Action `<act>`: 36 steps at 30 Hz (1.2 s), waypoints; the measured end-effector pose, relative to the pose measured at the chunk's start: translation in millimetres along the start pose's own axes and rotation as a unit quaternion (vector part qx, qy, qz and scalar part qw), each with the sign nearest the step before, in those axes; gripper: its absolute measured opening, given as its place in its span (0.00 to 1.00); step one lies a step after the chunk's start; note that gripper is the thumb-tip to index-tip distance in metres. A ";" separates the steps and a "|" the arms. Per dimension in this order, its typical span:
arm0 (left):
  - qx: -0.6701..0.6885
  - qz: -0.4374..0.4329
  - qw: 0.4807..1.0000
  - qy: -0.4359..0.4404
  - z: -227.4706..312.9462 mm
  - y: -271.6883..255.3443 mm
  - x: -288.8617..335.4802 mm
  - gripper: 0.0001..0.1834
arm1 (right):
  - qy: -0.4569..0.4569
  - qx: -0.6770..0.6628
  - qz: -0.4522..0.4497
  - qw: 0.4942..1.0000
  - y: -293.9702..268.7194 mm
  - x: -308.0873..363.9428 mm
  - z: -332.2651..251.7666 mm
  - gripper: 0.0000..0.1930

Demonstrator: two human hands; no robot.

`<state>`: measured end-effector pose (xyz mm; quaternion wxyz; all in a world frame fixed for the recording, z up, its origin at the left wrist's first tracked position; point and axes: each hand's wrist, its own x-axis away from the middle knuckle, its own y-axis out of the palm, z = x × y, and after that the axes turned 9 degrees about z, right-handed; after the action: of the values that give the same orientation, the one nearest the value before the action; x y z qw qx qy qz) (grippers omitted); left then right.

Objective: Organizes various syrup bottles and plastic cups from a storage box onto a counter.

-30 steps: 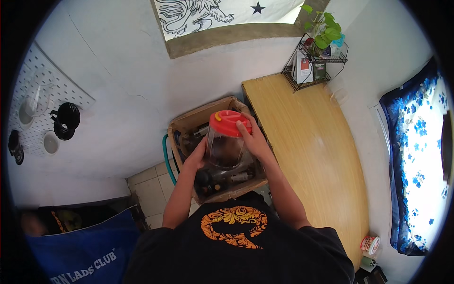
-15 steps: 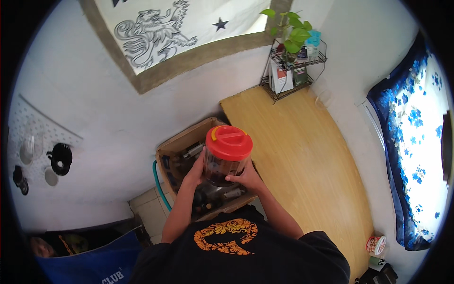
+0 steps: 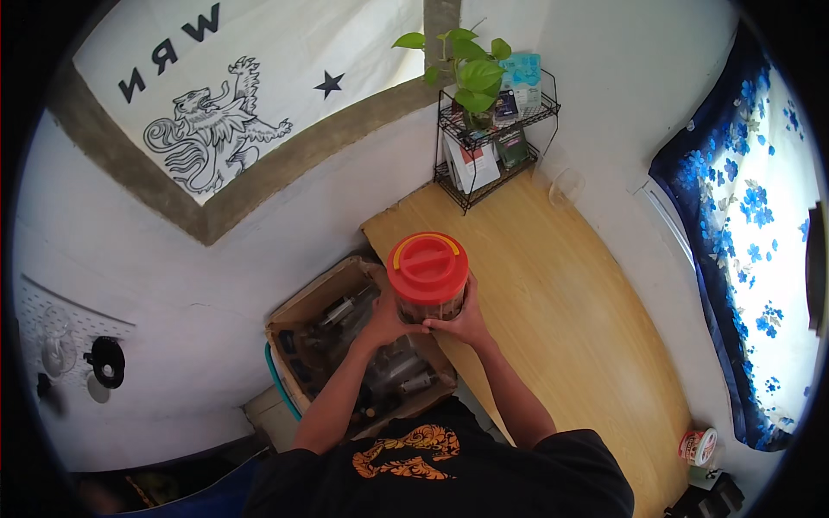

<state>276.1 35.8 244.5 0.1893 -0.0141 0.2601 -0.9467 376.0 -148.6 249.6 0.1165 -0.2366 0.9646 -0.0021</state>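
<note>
From my seat I see the red-lidded clear jar (image 3: 427,309) held off the table (image 3: 561,328), over its left edge, where that edge meets the cardboard box (image 3: 324,289). The fingers of my left hand (image 3: 386,321) and right hand (image 3: 462,320) grip the jar low on opposite sides, thumbs almost meeting on its near face. Its long axis stands roughly upright between my palms, lid toward me. My right hand is nearer the table; I can't judge the jar's height above it.

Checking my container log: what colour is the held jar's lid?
The lid is red with a yellow strip; the head view shows it best.
</note>
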 end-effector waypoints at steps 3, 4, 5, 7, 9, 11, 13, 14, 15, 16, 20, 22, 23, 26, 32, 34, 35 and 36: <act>-0.057 0.017 0.998 -0.018 -9.1 7.0 -13.7 0.61 | -0.009 0.027 0.009 1.000 -3.2 -15.8 6.6 0.68; -0.057 0.016 0.998 -0.017 -11.7 9.2 -19.7 0.61 | -0.005 0.049 0.012 0.999 -5.0 -21.4 9.6 0.68; -0.068 0.025 0.997 -0.009 -14.4 11.1 -25.7 0.60 | -0.006 0.049 0.013 0.999 -6.0 -27.6 13.7 0.68; -0.080 0.034 0.996 -0.001 -19.8 14.4 -38.2 0.59 | -0.007 0.044 0.005 0.999 -6.8 -40.8 25.9 0.68; -0.085 0.043 0.995 -0.010 -24.8 18.1 -50.8 0.55 | -0.019 0.059 0.011 0.998 -5.7 -52.5 39.6 0.67; -0.086 0.062 0.994 -0.007 -33.2 21.2 -60.3 0.53 | -0.029 0.073 0.015 0.997 -0.1 -63.5 49.3 0.66; -0.086 0.080 0.993 -0.004 -42.8 25.1 -69.8 0.50 | -0.016 0.046 0.024 0.999 6.2 -75.5 56.7 0.60; -0.126 0.107 0.986 0.004 -48.3 27.2 -75.1 0.49 | -0.015 0.046 0.024 0.999 8.9 -81.4 59.0 0.60; -0.166 0.134 0.977 0.012 -53.6 29.5 -80.5 0.47 | -0.028 0.103 0.041 0.993 11.4 -87.5 61.2 0.54; -0.165 0.131 0.978 0.012 -56.0 32.8 -86.6 0.47 | -0.041 0.160 0.059 0.984 12.1 -91.2 66.8 0.47; -0.209 0.182 0.961 -0.002 -62.9 38.3 -114.9 0.46 | -0.052 0.174 0.082 0.980 16.4 -104.0 81.3 0.39; -0.239 0.179 0.954 -0.014 -64.4 36.1 -128.0 0.46 | -0.059 0.183 0.092 0.977 18.6 -108.8 82.7 0.36; -0.271 0.163 0.948 -0.009 -64.8 34.2 -134.0 0.46 | -0.058 0.183 0.092 0.977 19.5 -110.7 82.1 0.36; -0.304 0.134 0.943 -0.005 -67.6 28.4 -149.1 0.45 | -0.085 0.199 0.103 0.971 22.3 -111.9 80.4 0.35; -0.298 0.113 0.948 0.000 -60.7 29.7 -153.8 0.44 | -0.091 0.201 0.095 0.971 21.1 -111.8 77.9 0.35; -0.303 0.110 0.947 0.004 -55.8 30.0 -152.8 0.45 | -0.075 0.202 0.104 0.971 21.5 -112.2 78.4 0.36; -0.303 0.113 0.946 0.016 -52.6 30.6 -152.2 0.45 | -0.073 0.202 0.104 0.971 20.6 -111.7 78.7 0.36; -0.303 0.117 0.945 0.029 -49.3 31.7 -151.9 0.46 | -0.073 0.201 0.105 0.971 18.9 -110.9 79.0 0.36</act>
<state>422.0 90.3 197.0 0.2778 -0.0134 0.5401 -0.7943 480.7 -77.1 196.4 0.2317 -0.1056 0.9526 -0.1664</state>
